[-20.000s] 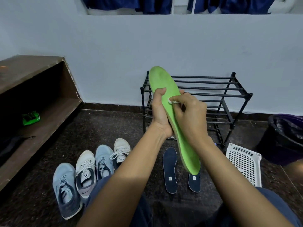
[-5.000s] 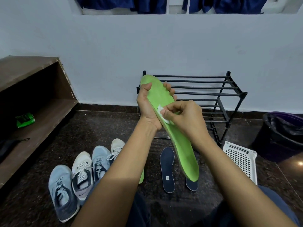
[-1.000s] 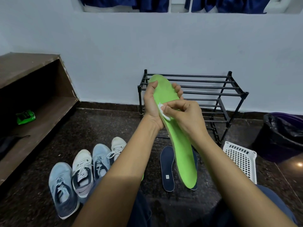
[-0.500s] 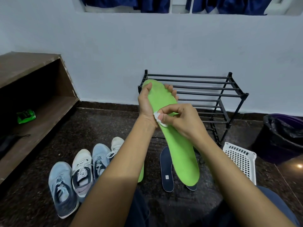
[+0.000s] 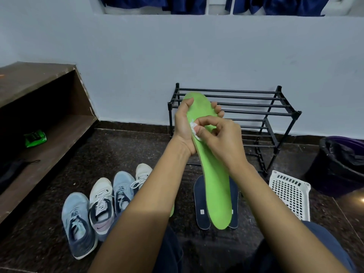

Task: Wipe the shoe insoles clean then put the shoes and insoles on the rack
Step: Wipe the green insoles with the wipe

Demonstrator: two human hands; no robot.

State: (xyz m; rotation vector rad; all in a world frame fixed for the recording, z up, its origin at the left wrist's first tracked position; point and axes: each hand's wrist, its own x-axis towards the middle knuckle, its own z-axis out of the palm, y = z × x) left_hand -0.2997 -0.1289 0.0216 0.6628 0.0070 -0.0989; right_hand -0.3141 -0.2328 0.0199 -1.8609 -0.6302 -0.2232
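Green insole [image 5: 216, 190] in left hand [image 5: 183, 128], white wad [image 5: 194, 127] half-hidden in right hand [image 5: 223, 141]

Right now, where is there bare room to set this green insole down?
On the rack, the tiers show bare right of the held green insole. The floor is also bare between the wooden shelf and the row of shoes. It is crowded before the rack: dark insoles, white basket and black bin sit close together.
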